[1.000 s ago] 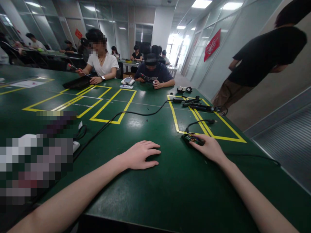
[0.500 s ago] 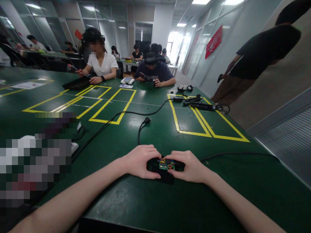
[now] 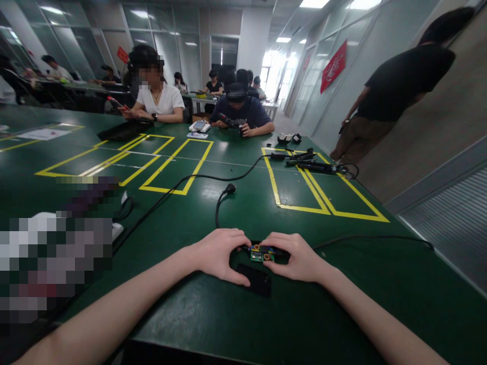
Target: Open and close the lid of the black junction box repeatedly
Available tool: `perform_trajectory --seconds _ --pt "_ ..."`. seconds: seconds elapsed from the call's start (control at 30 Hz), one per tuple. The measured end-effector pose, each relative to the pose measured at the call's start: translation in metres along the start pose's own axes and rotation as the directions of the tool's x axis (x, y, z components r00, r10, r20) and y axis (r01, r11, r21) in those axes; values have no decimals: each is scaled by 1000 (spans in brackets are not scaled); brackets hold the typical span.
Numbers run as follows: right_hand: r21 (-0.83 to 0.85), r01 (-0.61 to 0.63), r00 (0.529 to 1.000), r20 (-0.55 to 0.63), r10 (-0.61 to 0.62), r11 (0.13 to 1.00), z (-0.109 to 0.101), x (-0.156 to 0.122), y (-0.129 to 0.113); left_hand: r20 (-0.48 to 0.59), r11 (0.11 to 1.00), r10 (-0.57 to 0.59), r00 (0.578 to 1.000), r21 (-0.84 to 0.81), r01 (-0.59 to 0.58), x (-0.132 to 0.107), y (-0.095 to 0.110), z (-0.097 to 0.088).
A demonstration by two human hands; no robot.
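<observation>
A small green circuit board [image 3: 257,257] with copper-wound coils and blue and yellow wires sits between my hands, just above the table. My right hand [image 3: 297,258] is closed on its right end, thumb at the near edge and fingers at the far side. With thumb and fingers wide apart, my left hand [image 3: 220,256] has its fingertips at the board's left end. The left thumb rests at a flat black plastic piece [image 3: 262,282] on the near side of the board. Beyond my left hand, a black cord ends in a power plug [image 3: 230,189].
Yellow tape rectangles mark the green table [image 3: 304,319]. A long black cable [image 3: 213,177] crosses it. Black tools [image 3: 312,165] lie at the far right. Blurred items [image 3: 57,263] occupy the left. Two people sit opposite; a person [image 3: 399,86] stands at right.
The black plastic piece has come apart from the board toward me, with my left thumb at it. The board has risen slightly. The person at right has shifted left.
</observation>
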State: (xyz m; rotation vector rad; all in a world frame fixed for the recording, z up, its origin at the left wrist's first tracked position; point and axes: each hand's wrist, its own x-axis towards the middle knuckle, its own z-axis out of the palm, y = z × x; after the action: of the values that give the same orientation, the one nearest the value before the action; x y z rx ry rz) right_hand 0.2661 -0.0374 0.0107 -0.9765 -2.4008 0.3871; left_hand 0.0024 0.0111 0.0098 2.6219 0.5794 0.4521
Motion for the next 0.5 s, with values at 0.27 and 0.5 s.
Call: perform_trajectory --seconds 0.27,0.5 --pt "-5 42 993 -113 -42 999 8 -4 7 -18 992 -66 998 107 68 1 1 0" --pt "3 8 1000 -9 -8 1000 7 -3 3 -44 966 -148 988 210 154 3 2 -2"
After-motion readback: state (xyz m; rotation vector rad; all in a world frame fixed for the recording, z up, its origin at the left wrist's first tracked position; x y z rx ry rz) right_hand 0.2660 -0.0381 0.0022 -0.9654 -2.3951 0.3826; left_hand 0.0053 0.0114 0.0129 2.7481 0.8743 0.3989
